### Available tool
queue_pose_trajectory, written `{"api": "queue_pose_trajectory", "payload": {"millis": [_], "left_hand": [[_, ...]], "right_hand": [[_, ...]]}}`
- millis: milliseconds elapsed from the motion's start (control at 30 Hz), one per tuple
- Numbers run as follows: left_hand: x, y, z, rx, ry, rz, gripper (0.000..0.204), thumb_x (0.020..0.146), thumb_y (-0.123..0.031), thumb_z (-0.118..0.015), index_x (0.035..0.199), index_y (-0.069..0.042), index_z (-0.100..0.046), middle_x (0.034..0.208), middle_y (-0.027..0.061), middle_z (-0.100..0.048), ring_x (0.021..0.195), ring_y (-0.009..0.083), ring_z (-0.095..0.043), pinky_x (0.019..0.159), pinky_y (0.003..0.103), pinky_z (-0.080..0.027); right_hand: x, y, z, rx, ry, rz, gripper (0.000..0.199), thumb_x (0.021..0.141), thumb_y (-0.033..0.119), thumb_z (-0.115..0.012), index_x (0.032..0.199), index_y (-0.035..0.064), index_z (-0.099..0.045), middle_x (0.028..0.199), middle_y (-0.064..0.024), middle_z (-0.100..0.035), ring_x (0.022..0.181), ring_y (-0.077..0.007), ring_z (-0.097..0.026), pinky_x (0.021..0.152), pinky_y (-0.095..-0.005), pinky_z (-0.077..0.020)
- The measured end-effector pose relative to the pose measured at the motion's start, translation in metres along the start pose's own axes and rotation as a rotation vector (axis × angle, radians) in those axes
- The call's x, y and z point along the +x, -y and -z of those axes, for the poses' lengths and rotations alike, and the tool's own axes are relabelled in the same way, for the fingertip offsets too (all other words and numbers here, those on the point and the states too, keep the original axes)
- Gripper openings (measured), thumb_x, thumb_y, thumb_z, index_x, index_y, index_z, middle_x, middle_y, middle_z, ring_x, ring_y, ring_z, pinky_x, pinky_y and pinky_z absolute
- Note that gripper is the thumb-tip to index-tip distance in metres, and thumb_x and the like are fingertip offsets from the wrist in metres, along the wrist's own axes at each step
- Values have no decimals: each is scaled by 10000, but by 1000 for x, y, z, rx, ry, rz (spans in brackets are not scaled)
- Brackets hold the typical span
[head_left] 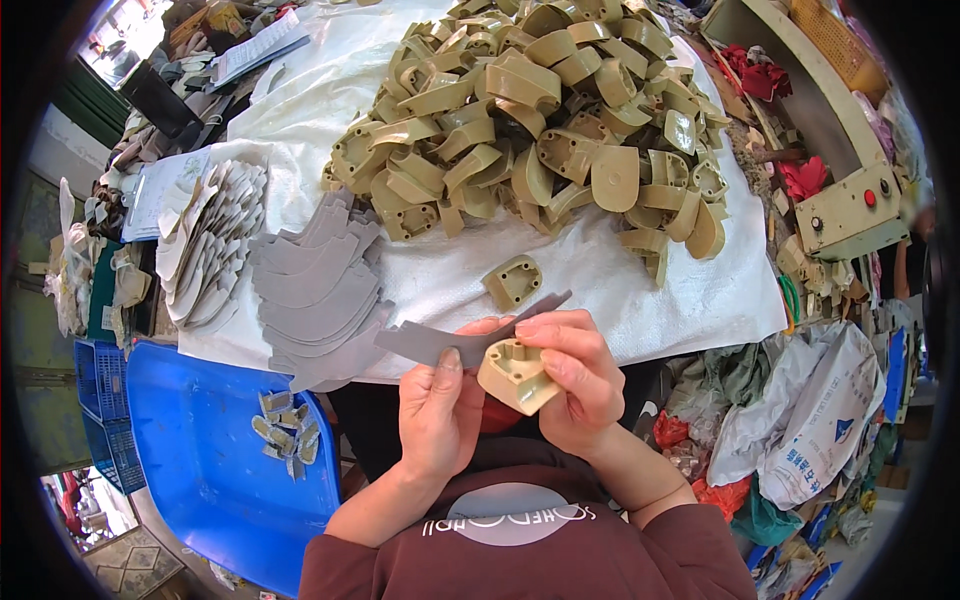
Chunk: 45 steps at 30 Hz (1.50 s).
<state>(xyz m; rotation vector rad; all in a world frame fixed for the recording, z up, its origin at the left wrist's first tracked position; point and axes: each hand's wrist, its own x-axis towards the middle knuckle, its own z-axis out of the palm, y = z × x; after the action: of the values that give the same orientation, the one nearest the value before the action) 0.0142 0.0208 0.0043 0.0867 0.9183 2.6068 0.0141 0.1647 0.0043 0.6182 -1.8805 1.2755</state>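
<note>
My left hand (pixel 435 410) is closed on a thin, curved grey strip (pixel 425 343), its thumb pressed on the strip's lower edge. In my right hand (pixel 582 378) is a beige plastic shoe heel (pixel 514 378), its hollow side with holes turned up. The strip runs behind this heel, and its far end shows by my right fingertips. Just beyond my hands, a single similar heel (pixel 513 283) lies on the white sheet (pixel 420 290). To the left, many like grey strips (pixel 310 280) lie fanned out in an overlapping stack.
A large pile of beige heels (pixel 520 130) covers the sheet's far middle. Paler strips (pixel 212 235) are stacked at left. A blue tub (pixel 200 480) with several small heel-like pieces (pixel 287 430) stands lower left. At right are a machine with a red button (pixel 852 210) and plastic bags (pixel 810 420).
</note>
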Motion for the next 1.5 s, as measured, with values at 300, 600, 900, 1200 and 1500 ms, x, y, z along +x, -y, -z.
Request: {"api": "queue_pose_trajectory", "payload": {"millis": [300, 600, 900, 1200, 1500], "left_hand": [[-5, -3, -2, 128, 27, 4, 410, 1011, -184, -365, 1284, 114, -431, 1325, 214, -475, 1213, 254, -492, 1035, 383, -396], [-7, -5, -8, 310, -20, -43, 424, 1016, -188, -356, 1287, 131, -420, 1304, 208, -498, 1161, 215, -518, 1001, 339, -409], [2, -15, 10, 861, -154, -371, 250, 962, -83, -487, 1111, 74, -612, 969, 119, -684, 874, 135, -621, 803, 261, -484], [3, -6, 11, 1158, -88, -411, 203, 884, 1, -575, 1069, 48, -646, 865, 134, -672, 735, 165, -628, 661, 256, -492], [7, 4, 12, 1298, -27, -678, 286, 795, 12, -662, 1079, -21, -665, 860, 128, -654, 803, 244, -631, 678, 296, -505]], "right_hand": [[-4, 0, 0, -32, 30, 12, 407, 713, -76, -671, 1072, 79, -558, 1051, -134, -599, 901, -316, -592, 711, -374, -517], [-3, -5, 4, -271, 99, 77, 388, 661, 51, -725, 999, 142, -559, 1010, -36, -626, 797, -220, -505, 693, -378, -361], [3, -4, 12, -472, 193, 52, 301, 645, 119, -705, 923, 179, -607, 933, 30, -601, 808, -191, -472, 776, -436, -262], [16, 13, 18, -644, 499, -59, 359, 589, 122, -705, 930, 158, -601, 827, 25, -496, 825, -188, -479, 778, -450, -244], [5, -10, 19, -423, 376, -116, 372, 590, 67, -717, 945, 136, -629, 804, 20, -509, 789, -195, -480, 773, -432, -245]]}}
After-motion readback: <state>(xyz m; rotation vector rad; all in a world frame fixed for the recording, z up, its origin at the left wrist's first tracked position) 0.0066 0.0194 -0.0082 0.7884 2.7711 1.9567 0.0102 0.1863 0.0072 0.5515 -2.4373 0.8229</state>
